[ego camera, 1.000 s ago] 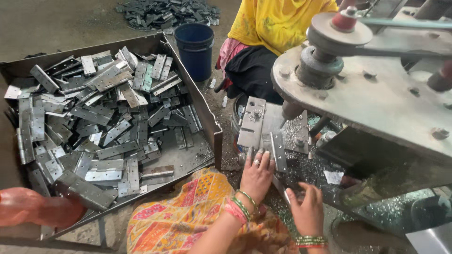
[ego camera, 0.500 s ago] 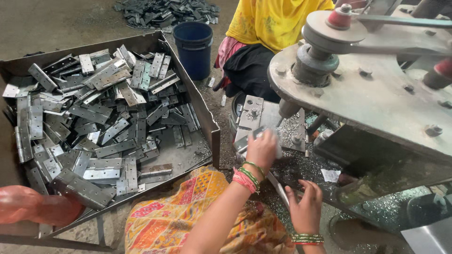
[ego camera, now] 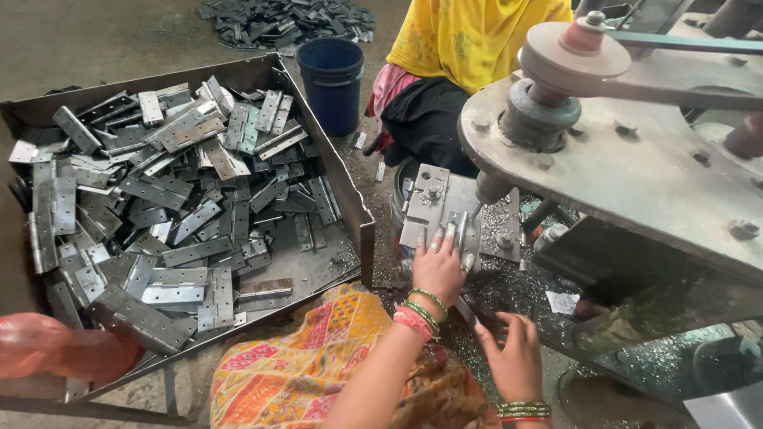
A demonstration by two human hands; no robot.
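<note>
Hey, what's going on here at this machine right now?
A person sits at a metal machine. Their left hand presses a flat metal hinge piece against the machine's plate fixture. Their right hand rests low among metal shavings. To the left, a big metal tray holds a heap of hinges. Another person in yellow sits behind, next to a blue bucket.
</note>
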